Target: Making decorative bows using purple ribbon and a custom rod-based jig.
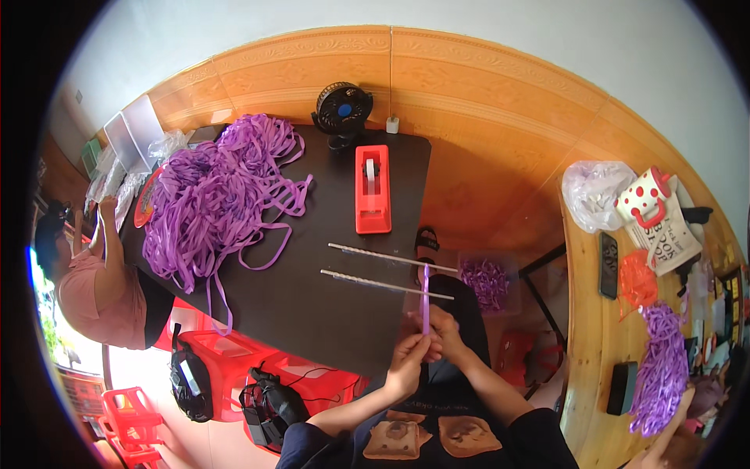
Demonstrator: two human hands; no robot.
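Observation:
A short length of purple ribbon runs up from my hands and crosses two thin metal rods. The far rod and the near rod lie side by side, slightly apart, and stick out past the table's right edge; their left parts look twisted like drill bits. My left hand pinches the ribbon's lower end. Just beyond it and to the right, my right hand is closed on the ribbon too, its fingertips partly hidden. A red tape dispenser stands beyond the rods.
A big heap of purple ribbon covers the dark table's left side, with a black fan at the back. Below right sits a clear bin of purple pieces. Another person is at left; a wooden table stands at right.

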